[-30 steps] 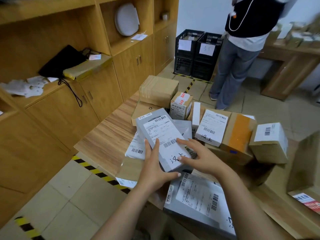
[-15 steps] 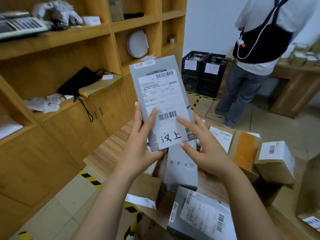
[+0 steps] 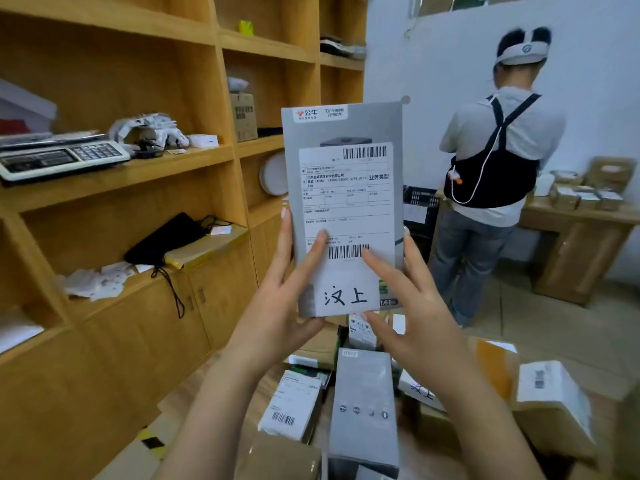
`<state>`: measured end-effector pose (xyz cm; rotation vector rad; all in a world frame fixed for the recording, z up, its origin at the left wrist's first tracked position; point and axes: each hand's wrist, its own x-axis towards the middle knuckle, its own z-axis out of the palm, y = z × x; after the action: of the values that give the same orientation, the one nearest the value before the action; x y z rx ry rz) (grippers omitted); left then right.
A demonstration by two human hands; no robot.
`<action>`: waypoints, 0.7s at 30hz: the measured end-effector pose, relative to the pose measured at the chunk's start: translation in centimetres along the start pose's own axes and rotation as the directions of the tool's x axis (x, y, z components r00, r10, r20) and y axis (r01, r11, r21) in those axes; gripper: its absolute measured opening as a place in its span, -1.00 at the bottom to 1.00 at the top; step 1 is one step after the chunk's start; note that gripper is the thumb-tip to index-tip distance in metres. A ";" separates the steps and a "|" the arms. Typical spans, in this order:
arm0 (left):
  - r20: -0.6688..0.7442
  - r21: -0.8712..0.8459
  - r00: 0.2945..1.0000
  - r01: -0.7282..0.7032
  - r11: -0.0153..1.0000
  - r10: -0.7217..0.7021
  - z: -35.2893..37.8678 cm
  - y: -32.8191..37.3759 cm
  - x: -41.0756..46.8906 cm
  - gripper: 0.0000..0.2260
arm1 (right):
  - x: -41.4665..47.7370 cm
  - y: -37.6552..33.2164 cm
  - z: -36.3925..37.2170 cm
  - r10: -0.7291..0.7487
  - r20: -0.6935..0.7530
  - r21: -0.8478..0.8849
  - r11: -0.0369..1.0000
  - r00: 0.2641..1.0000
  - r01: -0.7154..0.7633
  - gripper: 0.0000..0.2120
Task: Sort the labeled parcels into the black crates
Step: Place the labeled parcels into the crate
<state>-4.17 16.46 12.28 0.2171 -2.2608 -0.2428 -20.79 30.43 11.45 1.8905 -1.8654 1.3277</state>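
A flat, grey, rectangular cardboard retail box with a white shipping label (image 3: pixel 343 209) is held upright at face height, between the two hands and above the heap of parcels lying beneath the wrists; its lower third is pinched from both sides. The left hand (image 3: pixel 280 306) is set against the lower left edge, with the thumb laid on the front of the label and the fingers run up the edge and behind; the right hand (image 3: pixel 412 306) is placed likewise on the lower right edge, thumb across the lower barcode, fingers hidden behind the box apart from one tip showing past the edge. A white slip with two handwritten characters is shown just between the thumbs. The box is judged to be light and stiff, since it is kept vertical by thumb pressure alone without sagging; the printed card and the label look smooth, so some slip is to be expected under a loose pinch. What is packed inside cannot be told, so dropping is best avoided. Because the box is tall and is held low, it may be levered over at the top; a firmer hold would be had across its narrow width nearer the middle, on the long edges rather than on the label. A black slatted plastic crate (image 3: pixel 422 197) is seen just beyond the right fingertips, partly hidden by the box; a standing person with back turned (image 3: pixel 498 168) is seen farther off, beyond the right hand.
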 end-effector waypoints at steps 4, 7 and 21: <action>-0.009 -0.001 0.999 -0.032 0.999 0.032 0.4 0.3 0.6 -0.07 | -0.6 0.0 -0.3 0.012 -0.037 -0.026 1.000 0.999 -0.013 -0.20; -0.012 -0.006 0.999 -0.049 0.999 0.049 0.7 0.5 0.8 -0.07 | -0.8 0.3 -0.6 0.015 -0.051 -0.020 1.000 0.999 -0.016 -0.21; -0.003 -0.036 1.000 0.008 0.999 -0.008 1.0 1.4 0.5 -0.04 | -1.4 0.8 -1.1 0.023 -0.031 -0.055 0.998 0.999 -0.024 -0.25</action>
<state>-5.36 17.82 12.31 0.2073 -2.2510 -0.2876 -21.70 32.03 10.77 1.8165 -1.8951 1.2901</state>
